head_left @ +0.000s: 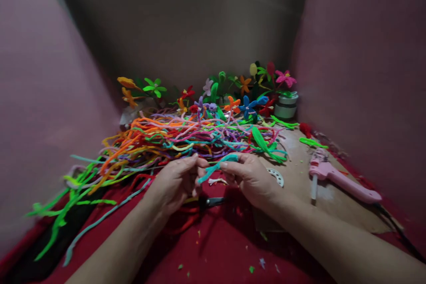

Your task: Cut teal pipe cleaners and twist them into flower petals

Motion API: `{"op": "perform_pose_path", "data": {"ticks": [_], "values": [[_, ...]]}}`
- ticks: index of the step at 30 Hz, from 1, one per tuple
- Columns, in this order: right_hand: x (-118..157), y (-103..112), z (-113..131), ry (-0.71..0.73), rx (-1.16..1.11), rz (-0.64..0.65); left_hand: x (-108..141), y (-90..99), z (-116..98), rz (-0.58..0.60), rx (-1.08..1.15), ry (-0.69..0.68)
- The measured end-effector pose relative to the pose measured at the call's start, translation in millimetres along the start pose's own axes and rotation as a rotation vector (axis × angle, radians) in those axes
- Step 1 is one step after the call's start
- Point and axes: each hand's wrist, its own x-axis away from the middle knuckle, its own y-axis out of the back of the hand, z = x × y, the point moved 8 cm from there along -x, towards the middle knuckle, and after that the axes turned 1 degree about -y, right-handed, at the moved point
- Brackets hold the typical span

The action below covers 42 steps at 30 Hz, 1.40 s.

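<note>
Just above the red cloth (213, 248), the right hand (251, 179) pinched a teal stem (218, 166) between thumb and fingers, with its rounded end rising past the thumb. Toward the left hand (176, 182) the stem slanted down, its lower end lying at the fingertips. Those fingers were curled close together, but whether they gripped the stem or only touched it, I could not tell. The teal stem was thus between the two hands, near the middle of the view.

Just below it lay a white tuft (218, 181), and nearer the wearer a dark tool (214, 202), partly hidden by the left hand. Beside the right wrist, a white disc (275, 177) with holes rested on the cardboard (296, 159). Farther right, a pink glue gun (346, 182) lay on the same board, its black cord (399, 230) trailing off its handle.

Beyond the hands spread a tangled pile of many-coloured stems (186, 137), with green ones (60, 217) spilling out at the left and a pale blue one (96, 219) curving toward the wearer. Green loops (266, 146) lay at the pile's right edge. Behind it stood fuzzy flowers, among them an orange one (232, 104), a blue one (248, 107) and a pink one (285, 78) above a pale pot (286, 104). Small scraps (252, 269) dotted the cloth in front.
</note>
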Motion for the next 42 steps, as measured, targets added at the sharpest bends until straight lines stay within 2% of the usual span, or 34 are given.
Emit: {"op": "perform_pose_path", "data": {"ticks": [3, 5, 7, 12, 14, 16, 18, 20, 22, 23, 25, 26, 27, 30, 32, 34, 36, 38, 39, 42], "values": [[3.8, -7.9, 7.0, 0.044, 0.043, 0.084, 3.1, -14.4, 21.3, 0.201, 0.125, 0.206], [6.3, -10.8, 10.6, 0.062, 0.073, 0.104, 9.3, -26.0, 25.6, 0.332, 0.164, 0.244], [8.5, -12.6, 14.0, 0.081, 0.115, 0.108, 14.0, -32.6, 23.0, 0.410, 0.197, 0.218], [13.5, -19.2, 20.1, 0.124, 0.253, 0.152, 18.5, -32.5, 14.6, 0.473, 0.176, 0.157], [15.5, -21.8, 22.3, 0.155, 0.320, 0.174, 19.8, -30.6, 11.5, 0.466, 0.078, 0.130], [16.6, -22.1, 22.9, 0.185, 0.414, 0.165, 20.1, -26.3, 8.0, 0.402, -0.124, 0.070], [16.2, -18.6, 22.1, 0.213, 0.524, 0.101, 19.7, -20.2, -2.6, 0.265, -0.483, -0.120], [14.4, -10.8, 18.7, 0.204, 0.602, -0.012, 27.0, -22.8, -21.3, 0.079, -0.961, -0.479], [11.6, -2.4, 9.5, 0.121, 0.588, -0.103, 43.3, -38.4, -29.4, -0.076, -1.379, -0.863], [10.3, 0.6, 3.1, 0.059, 0.543, -0.124, 49.5, -45.6, -27.5, -0.125, -1.518, -0.989], [8.5, 3.6, -7.5, -0.046, 0.444, -0.133, 54.0, -52.5, -23.1, -0.160, -1.610, -1.081], [7.9, 4.2, -10.3, -0.076, 0.406, -0.132, 52.3, -51.1, -23.7, -0.152, -1.552, -1.045], [7.4, 4.6, -11.0, -0.088, 0.379, -0.132, 47.7, -46.1, -25.1, -0.130, -1.434, -0.952], [6.0, 1.5, -6.0, -0.062, 0.318, -0.085, 24.7, -22.6, -17.0, 0.009, -0.857, -0.451], [5.8, -3.2, -0.4, -0.027, 0.284, -0.033, 17.1, -17.6, -3.6, 0.137, -0.491, -0.156], [6.4, -6.6, 5.3, 0.013, 0.279, -0.009, 15.3, -17.4, 3.3, 0.211, -0.304, -0.002], [6.9, -7.4, 8.3, 0.037, 0.295, -0.019, 14.6, -16.7, 7.6, 0.230, -0.305, 0.054], [6.7, -6.0, 5.5, 0.018, 0.303, -0.041, 13.3, -14.6, 5.7, 0.185, -0.504, -0.036], [6.5, -4.2, 1.5, -0.009, 0.291, -0.060, 13.4, -14.3, 0.0, 0.133, -0.668, -0.165], [5.8, 0.7, -14.2, -0.090, 0.175, -0.101, 29.5, -26.9, -20.9, -0.088, -1.233, -0.748]]}}
